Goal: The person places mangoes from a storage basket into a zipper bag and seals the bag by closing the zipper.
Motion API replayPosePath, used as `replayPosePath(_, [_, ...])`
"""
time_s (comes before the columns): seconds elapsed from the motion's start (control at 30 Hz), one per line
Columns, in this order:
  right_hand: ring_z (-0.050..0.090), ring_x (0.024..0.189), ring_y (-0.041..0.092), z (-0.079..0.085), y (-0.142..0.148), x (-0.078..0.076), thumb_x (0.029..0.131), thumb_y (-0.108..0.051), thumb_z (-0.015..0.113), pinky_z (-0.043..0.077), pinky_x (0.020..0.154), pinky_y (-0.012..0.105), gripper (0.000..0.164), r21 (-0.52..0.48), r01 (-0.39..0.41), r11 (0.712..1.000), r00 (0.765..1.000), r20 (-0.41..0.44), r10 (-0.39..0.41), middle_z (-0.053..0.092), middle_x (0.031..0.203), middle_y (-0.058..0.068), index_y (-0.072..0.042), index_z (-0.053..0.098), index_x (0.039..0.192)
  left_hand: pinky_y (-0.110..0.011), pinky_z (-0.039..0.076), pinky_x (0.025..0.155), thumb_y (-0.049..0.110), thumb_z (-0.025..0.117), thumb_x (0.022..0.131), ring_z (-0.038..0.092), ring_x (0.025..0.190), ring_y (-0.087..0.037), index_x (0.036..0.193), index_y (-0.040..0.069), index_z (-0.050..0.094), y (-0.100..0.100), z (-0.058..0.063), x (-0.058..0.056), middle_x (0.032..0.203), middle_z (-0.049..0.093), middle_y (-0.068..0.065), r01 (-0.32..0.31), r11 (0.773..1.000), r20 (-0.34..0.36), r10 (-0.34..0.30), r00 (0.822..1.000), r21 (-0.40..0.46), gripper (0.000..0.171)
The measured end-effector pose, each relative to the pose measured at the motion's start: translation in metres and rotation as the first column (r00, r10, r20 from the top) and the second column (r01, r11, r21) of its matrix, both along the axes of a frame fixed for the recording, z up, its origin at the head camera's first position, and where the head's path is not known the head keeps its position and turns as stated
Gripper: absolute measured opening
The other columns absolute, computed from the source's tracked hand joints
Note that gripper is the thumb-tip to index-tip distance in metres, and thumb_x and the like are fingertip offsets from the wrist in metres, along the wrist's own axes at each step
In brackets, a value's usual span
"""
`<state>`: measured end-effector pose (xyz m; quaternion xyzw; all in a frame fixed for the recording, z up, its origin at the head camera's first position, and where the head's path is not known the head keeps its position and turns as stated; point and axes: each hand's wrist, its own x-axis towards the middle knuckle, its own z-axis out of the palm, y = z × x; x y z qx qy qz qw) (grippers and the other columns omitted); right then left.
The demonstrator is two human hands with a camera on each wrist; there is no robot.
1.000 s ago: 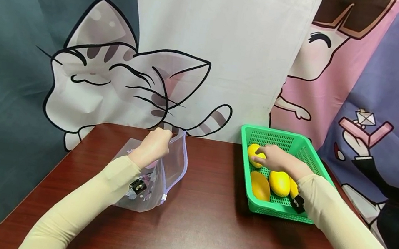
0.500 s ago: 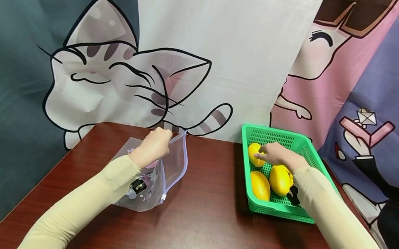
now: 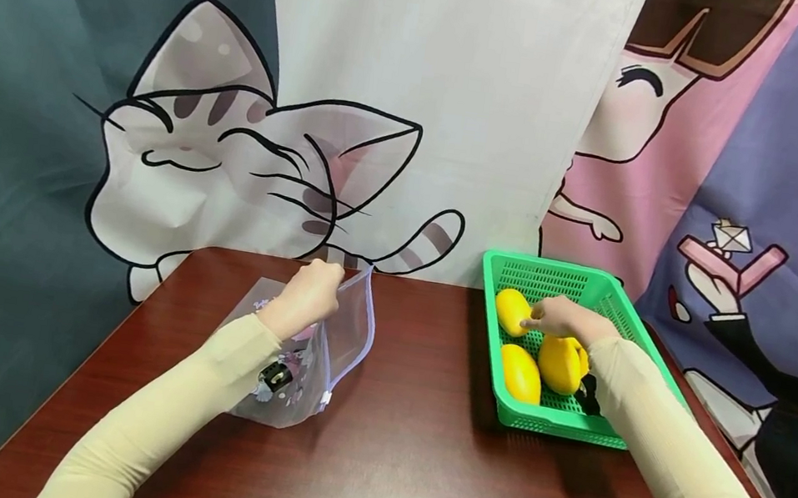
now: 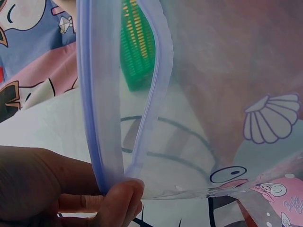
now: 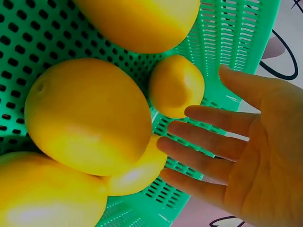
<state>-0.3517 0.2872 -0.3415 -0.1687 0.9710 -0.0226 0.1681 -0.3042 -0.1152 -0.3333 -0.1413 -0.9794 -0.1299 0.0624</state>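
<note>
My left hand point(image 3: 310, 292) pinches the top corner of a clear zip bag point(image 3: 355, 332) with a purple zip edge, holding it up at the left. In the left wrist view, thumb and fingers point(image 4: 120, 201) grip where the two zip strips point(image 4: 92, 94) meet, and the mouth gapes above. At the right, my right hand point(image 3: 571, 318) reaches over a green basket point(image 3: 565, 425) of smooth yellow fruits point(image 3: 520, 374). Its fingers are spread and extended in the right wrist view, tips beside the smallest-looking fruit point(image 5: 177, 87) and a large one point(image 5: 87, 113).
The brown tabletop point(image 3: 395, 450) lies between bag and basket. Behind it hangs a cloth backdrop point(image 3: 456, 105) with cartoon figures. A small black object point(image 3: 275, 376) shows at the bag, and another black piece point(image 3: 587, 394) by the right sleeve.
My right hand has shifted slightly right inside the basket, its fingertips lower beside the fruit. The right forearm has swung left. My left hand and the bag have stayed put.
</note>
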Motion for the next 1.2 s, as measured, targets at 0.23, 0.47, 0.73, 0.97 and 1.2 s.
replayPosePath(0.23, [0.037,0.067,0.018,-0.003,0.012,-0.002,0.095,-0.031,0.053,0.034,0.067,0.033,0.031,0.035,0.046,0.998,0.997,0.057,-0.048,0.033,0.068,0.001,-0.008,0.047,0.076,-0.031,0.041,0.050,-0.005,0.059,0.072,0.053,0.059,-0.021,0.081,0.000,0.060,0.000,-0.002,-0.001,0.076,0.062,-0.013,0.002,1.000,-0.008,-0.002,1.000,-0.002,0.010])
replayPosePath(0.47, [0.056,0.086,0.029,0.002,0.019,0.003,0.093,-0.033,0.056,0.047,0.074,0.040,0.040,0.026,0.108,0.994,0.988,0.107,-0.110,0.061,0.099,0.019,0.005,0.059,0.105,-0.030,0.041,0.049,-0.006,0.059,0.071,0.055,0.059,-0.021,0.081,0.000,0.060,-0.001,-0.001,-0.001,0.076,0.062,-0.013,-0.003,1.000,-0.008,0.003,1.000,0.004,0.012])
replayPosePath(0.73, [0.057,0.084,0.031,-0.007,0.029,0.003,0.094,-0.031,0.054,0.052,0.073,0.042,0.045,-0.036,0.216,0.976,0.955,0.214,-0.204,0.057,0.098,0.019,0.008,0.054,0.117,-0.029,0.040,0.048,-0.007,0.058,0.072,0.054,0.058,-0.021,0.082,0.000,0.060,-0.001,-0.002,0.000,0.076,0.062,-0.013,-0.006,1.000,0.007,0.005,1.000,0.010,0.012])
replayPosePath(0.97, [0.061,0.095,0.034,-0.010,0.035,-0.002,0.093,-0.028,0.057,0.054,0.082,0.044,0.056,-0.077,0.266,0.961,0.931,0.278,-0.236,0.054,0.120,0.030,0.014,0.046,0.128,-0.031,0.043,0.049,-0.006,0.059,0.073,0.055,0.059,-0.021,0.083,-0.001,0.061,-0.001,-0.003,0.000,0.079,0.064,-0.015,-0.004,1.000,-0.012,0.004,1.000,0.006,0.011])
replayPosePath(1.2, [0.059,0.107,0.035,-0.012,0.032,-0.001,0.092,-0.029,0.059,0.054,0.084,0.042,0.066,-0.137,0.309,0.941,0.895,0.378,-0.239,0.046,0.132,0.031,0.013,0.036,0.136,-0.031,0.042,0.049,-0.006,0.059,0.073,0.055,0.059,-0.022,0.083,0.000,0.061,-0.001,-0.003,0.000,0.079,0.064,-0.015,-0.008,1.000,-0.003,0.008,1.000,0.012,0.012])
